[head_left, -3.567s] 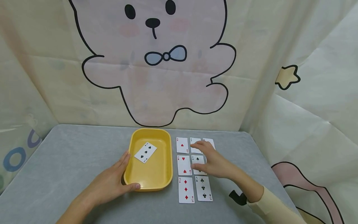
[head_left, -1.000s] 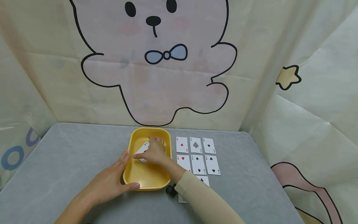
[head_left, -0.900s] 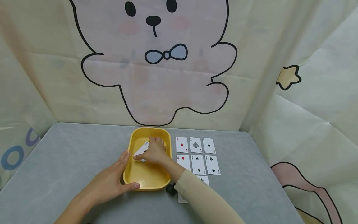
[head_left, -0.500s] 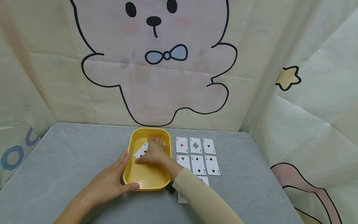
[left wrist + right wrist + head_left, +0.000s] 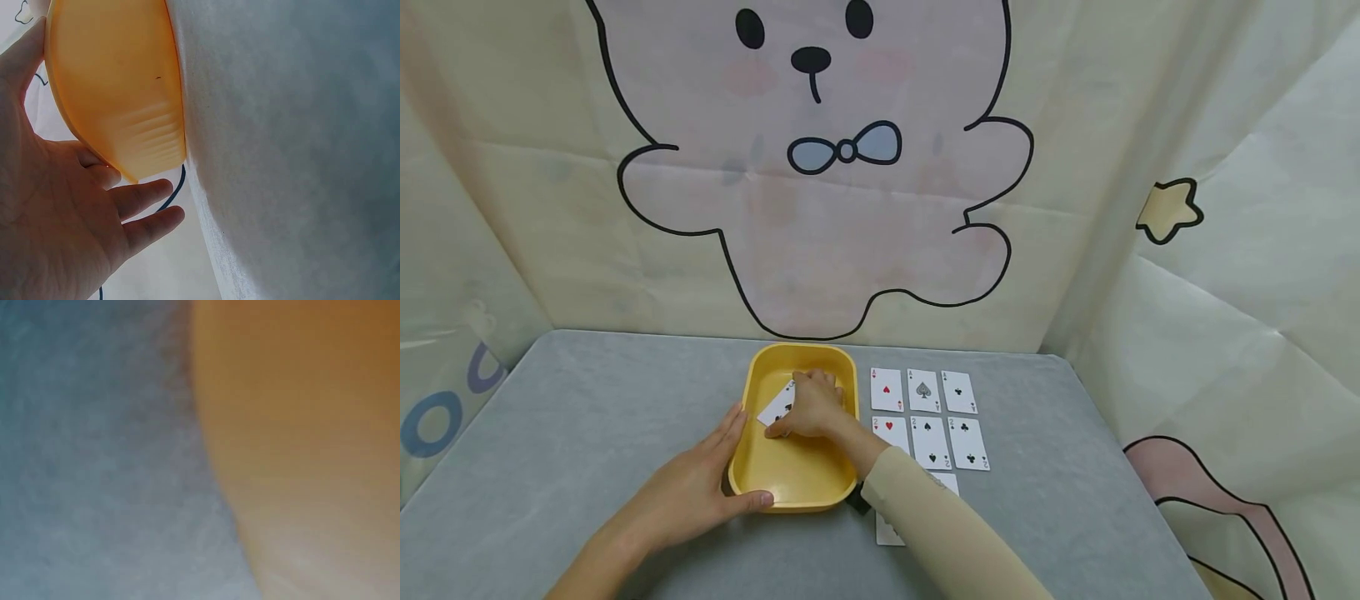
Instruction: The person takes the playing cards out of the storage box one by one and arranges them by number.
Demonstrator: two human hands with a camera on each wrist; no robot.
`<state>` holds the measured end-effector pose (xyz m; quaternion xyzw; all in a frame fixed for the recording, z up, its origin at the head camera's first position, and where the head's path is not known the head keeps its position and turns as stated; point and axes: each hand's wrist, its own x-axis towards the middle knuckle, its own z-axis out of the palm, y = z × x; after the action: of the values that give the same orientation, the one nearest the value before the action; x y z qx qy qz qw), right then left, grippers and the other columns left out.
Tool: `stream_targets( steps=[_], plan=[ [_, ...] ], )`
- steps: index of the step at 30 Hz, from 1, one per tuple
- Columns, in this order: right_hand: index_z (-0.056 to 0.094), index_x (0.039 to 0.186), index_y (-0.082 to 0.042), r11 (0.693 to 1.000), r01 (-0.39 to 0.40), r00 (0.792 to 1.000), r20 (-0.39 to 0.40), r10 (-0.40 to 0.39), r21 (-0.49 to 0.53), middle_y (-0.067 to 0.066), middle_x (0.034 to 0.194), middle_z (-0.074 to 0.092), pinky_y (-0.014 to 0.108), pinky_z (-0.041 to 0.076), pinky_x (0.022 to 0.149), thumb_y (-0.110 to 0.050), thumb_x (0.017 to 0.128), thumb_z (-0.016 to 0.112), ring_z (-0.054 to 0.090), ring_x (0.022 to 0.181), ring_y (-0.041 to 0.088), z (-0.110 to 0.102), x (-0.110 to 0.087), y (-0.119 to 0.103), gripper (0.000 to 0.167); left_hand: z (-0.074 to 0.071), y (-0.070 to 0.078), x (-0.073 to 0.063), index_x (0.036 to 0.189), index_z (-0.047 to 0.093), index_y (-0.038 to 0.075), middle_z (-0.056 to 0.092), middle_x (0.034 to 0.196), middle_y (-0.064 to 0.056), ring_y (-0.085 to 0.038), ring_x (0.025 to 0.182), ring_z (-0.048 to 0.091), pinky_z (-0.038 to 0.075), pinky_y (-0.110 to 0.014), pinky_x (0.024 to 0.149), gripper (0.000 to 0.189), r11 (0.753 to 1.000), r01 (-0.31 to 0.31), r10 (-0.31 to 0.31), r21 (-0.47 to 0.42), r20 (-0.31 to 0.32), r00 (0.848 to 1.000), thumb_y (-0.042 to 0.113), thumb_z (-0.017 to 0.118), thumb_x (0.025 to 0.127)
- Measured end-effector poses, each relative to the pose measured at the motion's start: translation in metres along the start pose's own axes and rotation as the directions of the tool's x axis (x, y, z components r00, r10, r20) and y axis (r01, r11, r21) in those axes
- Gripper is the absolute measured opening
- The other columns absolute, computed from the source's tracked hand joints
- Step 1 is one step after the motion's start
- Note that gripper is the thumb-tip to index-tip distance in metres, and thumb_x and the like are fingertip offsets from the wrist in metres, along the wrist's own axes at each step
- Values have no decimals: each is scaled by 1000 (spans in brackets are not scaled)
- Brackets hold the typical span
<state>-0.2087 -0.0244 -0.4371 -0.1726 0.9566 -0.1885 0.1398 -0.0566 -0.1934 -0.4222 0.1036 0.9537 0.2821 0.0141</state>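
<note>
My left hand point(image 5: 688, 487) holds the near left corner of the yellow tray point(image 5: 797, 483), its thumb at the front rim and its fingers along the left side. In the left wrist view, two fingers of this hand stretch past the tray wall point(image 5: 119, 94). Inside the tray, my right hand point(image 5: 816, 410) pinches at a white spade playing card point(image 5: 777, 404), thumb by the near edge and fingers by the far one. The hand hides the card's right part. The blurred right wrist view shows only the tray point(image 5: 306, 437) beside the grey cloth.
Face-up cards lie in rows right of the tray, with the ace of hearts point(image 5: 886, 390) and two of clubs point(image 5: 968, 443) among them. My right sleeve point(image 5: 947, 533) covers much of the nearest row. A printed curtain point(image 5: 910, 242) stands behind the grey table point(image 5: 625, 392).
My right hand has moved left from over the cards on the table into the tray, onto the spade card. Its thumb has since shifted slightly right. The left hand stays at the tray.
</note>
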Motion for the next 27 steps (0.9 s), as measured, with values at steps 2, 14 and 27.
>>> stream_targets(
  steps=[2, 14, 27],
  plan=[
    [54, 150, -8, 1000, -9, 1000, 5, 9, 5, 9, 138, 53, 41, 37, 107, -51, 70, 96, 42, 118, 24, 0, 0, 0, 100, 0, 0, 0, 166, 24, 3, 21, 173, -14, -42, 146, 44, 45, -62, 107, 121, 1000, -1, 1, 1, -1, 1000, 80, 66, 84],
    [60, 144, -9, 999, 28, 999, 21, -27, -21, 5, 126, 53, 38, 37, 101, -53, 73, 94, 42, 114, 21, -1, 0, 0, 90, 0, -1, 0, 165, 26, 1, 23, 172, -15, -42, 144, 46, 46, -61, 106, 120, 1000, -17, 17, 11, -14, 1000, 79, 67, 84],
    [57, 149, -8, 990, 100, 995, 33, -97, -101, 6, 132, 55, 36, 39, 97, -55, 76, 90, 44, 114, 20, 0, 0, -1, 93, 0, -1, 0, 165, 24, 1, 23, 172, -15, -43, 144, 45, 45, -62, 107, 120, 1000, -11, 11, -4, -9, 1000, 79, 67, 84]
  ],
)
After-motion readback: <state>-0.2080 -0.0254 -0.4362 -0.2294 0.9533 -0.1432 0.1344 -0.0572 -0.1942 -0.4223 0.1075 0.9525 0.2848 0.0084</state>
